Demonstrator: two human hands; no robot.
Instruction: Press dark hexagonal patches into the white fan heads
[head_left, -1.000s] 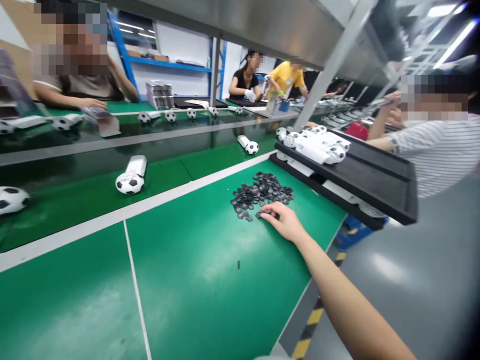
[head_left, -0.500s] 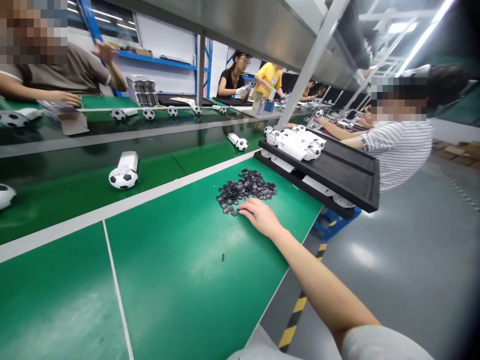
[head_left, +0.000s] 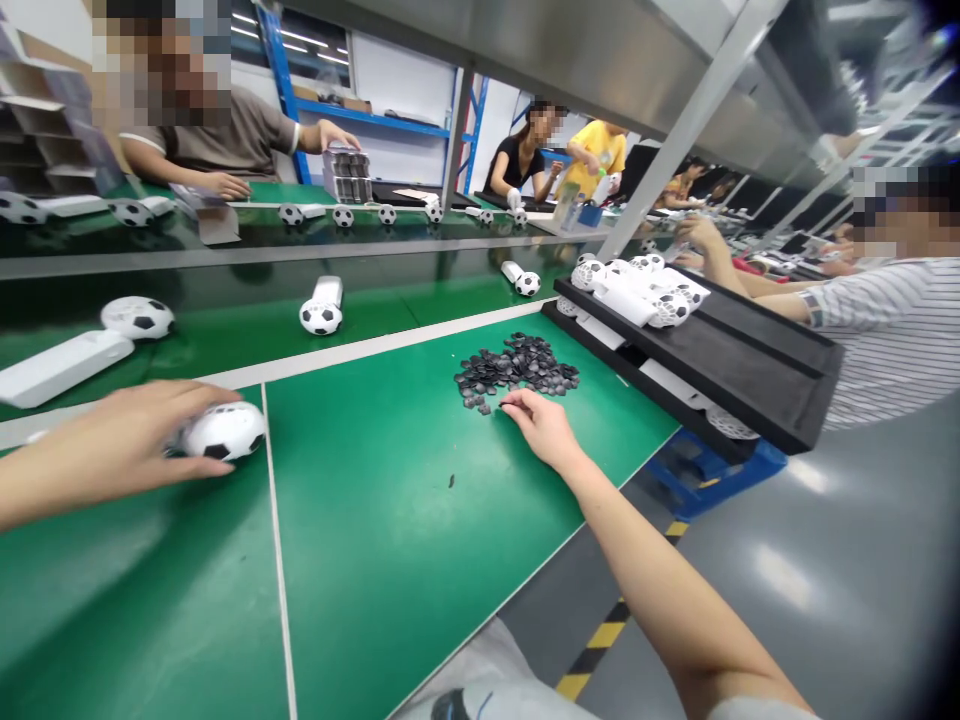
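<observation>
My left hand point(head_left: 142, 435) is closed around a white, black-patched soccer-ball-shaped piece point(head_left: 229, 432), over the left part of the green table point(head_left: 360, 520). My right hand point(head_left: 541, 425) pinches a small black piece point(head_left: 505, 405) between thumb and fingertips. Just beyond those fingers spreads a pile of small flat black pieces point(head_left: 517, 365). One dark piece point(head_left: 451, 481) lies alone on the table, nearer to me. Whether a handle is joined to the ball in my left hand cannot be seen clearly, because my fingers cover that side.
Soccer-ball pieces with white handles, one at the middle point(head_left: 321, 316), lie along the green conveyor point(head_left: 420, 300). At right, stacked black trays point(head_left: 757, 365) hold more of them. A slanted metal post point(head_left: 675, 150) rises behind. A co-worker in stripes point(head_left: 900, 320) sits at right; others work across the line.
My left hand has come into view at the left, holding a soccer-ball piece. My right hand has drawn a black piece slightly away from the pile. The view has turned left.
</observation>
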